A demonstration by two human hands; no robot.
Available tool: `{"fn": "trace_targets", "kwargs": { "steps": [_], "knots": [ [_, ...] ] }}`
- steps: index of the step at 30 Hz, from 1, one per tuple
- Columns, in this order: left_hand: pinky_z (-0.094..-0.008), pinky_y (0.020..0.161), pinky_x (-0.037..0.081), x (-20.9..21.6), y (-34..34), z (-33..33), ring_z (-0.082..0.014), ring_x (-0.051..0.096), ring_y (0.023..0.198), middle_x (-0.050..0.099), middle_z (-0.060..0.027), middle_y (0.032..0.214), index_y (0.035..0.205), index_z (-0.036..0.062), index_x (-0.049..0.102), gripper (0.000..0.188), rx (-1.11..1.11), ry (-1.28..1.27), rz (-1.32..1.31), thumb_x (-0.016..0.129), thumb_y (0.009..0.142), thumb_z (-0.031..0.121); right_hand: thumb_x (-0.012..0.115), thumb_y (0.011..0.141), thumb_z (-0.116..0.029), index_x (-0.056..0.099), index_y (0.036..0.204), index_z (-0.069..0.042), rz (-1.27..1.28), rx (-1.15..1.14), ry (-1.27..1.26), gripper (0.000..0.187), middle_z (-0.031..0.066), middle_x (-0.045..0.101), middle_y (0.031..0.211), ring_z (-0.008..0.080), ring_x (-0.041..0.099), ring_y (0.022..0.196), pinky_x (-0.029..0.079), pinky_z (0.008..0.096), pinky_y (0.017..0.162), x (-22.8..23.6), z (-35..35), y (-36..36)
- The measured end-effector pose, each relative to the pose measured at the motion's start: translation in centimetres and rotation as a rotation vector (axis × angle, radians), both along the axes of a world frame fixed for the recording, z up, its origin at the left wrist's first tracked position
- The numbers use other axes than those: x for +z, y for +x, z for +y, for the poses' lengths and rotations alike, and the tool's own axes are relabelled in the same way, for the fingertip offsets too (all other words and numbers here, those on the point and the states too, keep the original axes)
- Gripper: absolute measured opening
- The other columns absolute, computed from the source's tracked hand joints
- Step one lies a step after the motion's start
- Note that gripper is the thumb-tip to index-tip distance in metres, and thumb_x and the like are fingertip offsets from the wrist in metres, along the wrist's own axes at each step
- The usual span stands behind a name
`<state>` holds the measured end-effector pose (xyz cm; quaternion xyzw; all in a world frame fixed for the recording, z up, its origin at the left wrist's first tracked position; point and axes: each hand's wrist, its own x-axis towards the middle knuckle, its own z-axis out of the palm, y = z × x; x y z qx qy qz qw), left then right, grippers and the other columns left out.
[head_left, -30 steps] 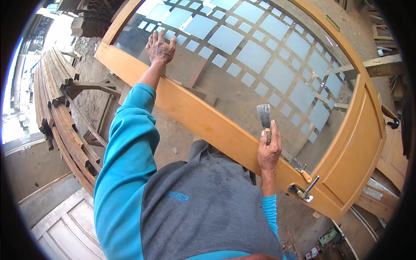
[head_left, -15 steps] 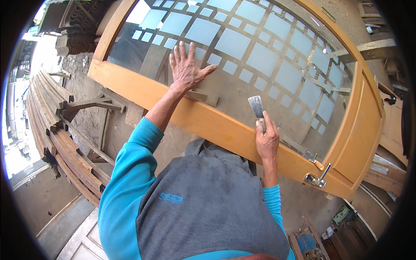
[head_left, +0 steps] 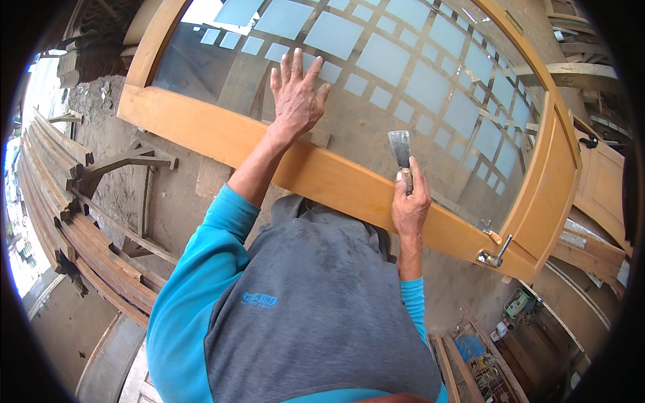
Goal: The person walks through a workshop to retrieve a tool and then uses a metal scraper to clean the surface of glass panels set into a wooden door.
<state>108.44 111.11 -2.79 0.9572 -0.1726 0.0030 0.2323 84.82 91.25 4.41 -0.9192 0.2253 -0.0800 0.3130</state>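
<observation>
A wooden door [head_left: 201,123] lies flat before me, its large glass pane [head_left: 356,144] patterned with frosted squares. Over the pane's near left part is my left hand [head_left: 297,101], empty, palm down with its fingers apart; whether it touches the glass I cannot tell. My right hand [head_left: 411,205] is closed round the handle of a putty knife [head_left: 400,149] above the near rail, the flat metal blade pointing away from me. Right of that hand, a lever handle [head_left: 494,258] is fitted in the door. Close to it, a small wooden-handled tool [head_left: 490,232] rests at the pane's edge.
Stacked long wooden boards [head_left: 101,258] lie at the left on a wooden trestle [head_left: 131,164]. Another wooden door [head_left: 606,185] with a dark handle stands at the right. A wooden crate with a blue item [head_left: 470,346] sits at the lower right.
My left hand has shifted slightly right and its fingers have drawn closer together. The right hand still grips the putty knife. The whole view has shifted a little.
</observation>
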Motion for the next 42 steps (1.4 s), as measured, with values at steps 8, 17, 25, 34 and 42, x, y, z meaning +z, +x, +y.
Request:
{"fn": "trace_targets", "kwargs": {
  "steps": [8,17,25,34,42],
  "knots": [
    [-0.0565,0.126,0.017,0.0,-2.0,0.6,-0.0401,0.025,0.156,0.031,-0.017,0.168,0.158,0.0135,0.042,0.064,-0.168,0.044,-0.132,0.06,0.101,0.033,0.063,0.098,-0.007,0.058,0.146,-0.007,0.036,0.122,-0.024,0.048,0.0198,0.07,0.118,0.0359,0.07,0.104,0.056,0.0447,0.085,-0.8,0.6,3.0],
    [-0.0413,0.085,0.061,6.0,-8.8,5.6,-0.032,0.074,0.103,0.074,-0.0168,0.12,0.119,0.0034,0.074,0.04,-0.206,-0.723,0.552,0.07,0.097,0.037,0.065,0.097,-0.007,0.06,0.145,-0.008,-0.021,0.229,0.031,0.048,0.0152,0.068,0.105,0.0312,0.071,0.09,0.057,0.0418,0.076,-0.6,-0.6,6.9],
    [-0.0325,0.075,0.06,5.2,-16.5,15.0,-0.0188,0.073,0.08,0.078,-0.0129,0.093,0.097,-0.0007,0.077,0.035,0.024,-0.826,1.578,0.075,0.093,0.034,0.063,0.099,-0.008,0.059,0.145,-0.008,-0.073,0.211,0.036,0.047,0.0164,0.069,0.103,0.0305,0.067,0.089,0.054,0.0428,0.08,-2.4,-0.6,6.4],
    [-0.0435,0.11,0.049,-13.9,-19.2,10.3,-0.027,0.057,0.133,0.055,-0.0137,0.15,0.152,0.0049,0.046,0.06,0.25,-1.574,1.517,0.058,0.107,0.042,0.057,0.102,-0.009,0.053,0.149,-0.003,-0.098,0.128,-0.171,0.048,0.0172,0.066,0.11,0.0302,0.065,0.095,0.053,0.0434,0.083,-3.9,-0.5,4.0],
    [-0.0542,0.125,0.031,-10.4,-10.0,-1.1,-0.0413,0.03,0.153,0.032,-0.0213,0.166,0.156,0.001,0.04,0.063,0.159,-2.248,1.605,0.043,0.111,0.045,0.056,0.097,-0.003,0.049,0.149,0.005,-0.089,0.149,-0.246,0.054,0.0221,0.065,0.11,0.0349,0.063,0.093,0.052,0.0447,0.082,-4.0,-0.3,4.0]
  ]
}}
